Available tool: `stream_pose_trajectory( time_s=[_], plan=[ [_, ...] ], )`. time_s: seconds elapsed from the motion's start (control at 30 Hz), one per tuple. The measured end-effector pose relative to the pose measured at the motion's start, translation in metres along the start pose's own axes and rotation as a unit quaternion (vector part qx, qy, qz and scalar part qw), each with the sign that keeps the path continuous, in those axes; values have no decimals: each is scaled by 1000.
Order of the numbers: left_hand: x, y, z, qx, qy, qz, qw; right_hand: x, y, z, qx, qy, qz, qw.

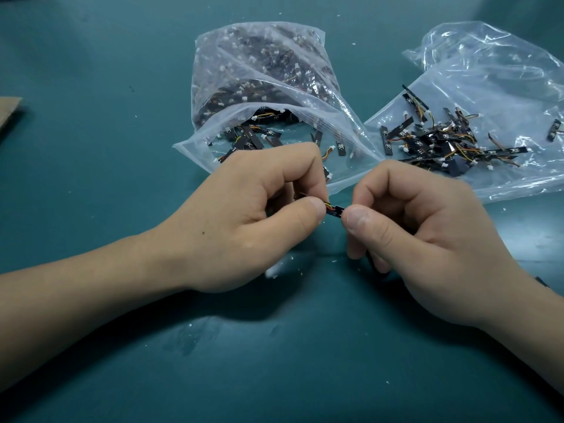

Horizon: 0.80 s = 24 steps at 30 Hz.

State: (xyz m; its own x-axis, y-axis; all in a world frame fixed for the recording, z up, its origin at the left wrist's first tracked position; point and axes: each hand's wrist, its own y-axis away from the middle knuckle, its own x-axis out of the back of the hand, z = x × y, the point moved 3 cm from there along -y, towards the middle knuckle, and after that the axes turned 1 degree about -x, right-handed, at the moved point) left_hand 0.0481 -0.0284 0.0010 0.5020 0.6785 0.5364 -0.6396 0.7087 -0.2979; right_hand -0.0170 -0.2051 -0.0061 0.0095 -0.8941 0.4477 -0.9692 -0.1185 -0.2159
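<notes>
Just in front of the open bag [268,96], the left hand [244,221] and right hand [427,239] pinch one small black strip [334,211] between curled fingers

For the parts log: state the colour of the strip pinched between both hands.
Black strip, with red and yellow wires at one end; head view.

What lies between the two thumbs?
A small black strip with coloured wires, pinched by the left hand and the right hand, as the head view shows.
</notes>
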Motion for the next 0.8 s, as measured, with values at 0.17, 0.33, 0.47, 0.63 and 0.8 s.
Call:
stream_pose_trajectory(
  time_s=[0.17, 0.33, 0.47, 0.63, 0.8],
  plan=[
    [0, 0, 1, 7, 1, -3, 1000, 1, 1, -1, 1, 8, -2, 1000],
    [0, 0, 0, 6, -5, -1, 1000, 1, 0, 0, -5, 2, 1, 1000],
    [0, 0, 1, 6, 7, -3, 1000, 1, 1, 0, -6, -3, 1, 1000],
    [1, 1, 0, 9, 16, -3, 1000, 1, 1, 0, -5, -5, -1, 1000],
    [2, 0, -4, 8, 44, 6, 999, 2, 2, -1, 1, -35, 3, 999]
  ],
)
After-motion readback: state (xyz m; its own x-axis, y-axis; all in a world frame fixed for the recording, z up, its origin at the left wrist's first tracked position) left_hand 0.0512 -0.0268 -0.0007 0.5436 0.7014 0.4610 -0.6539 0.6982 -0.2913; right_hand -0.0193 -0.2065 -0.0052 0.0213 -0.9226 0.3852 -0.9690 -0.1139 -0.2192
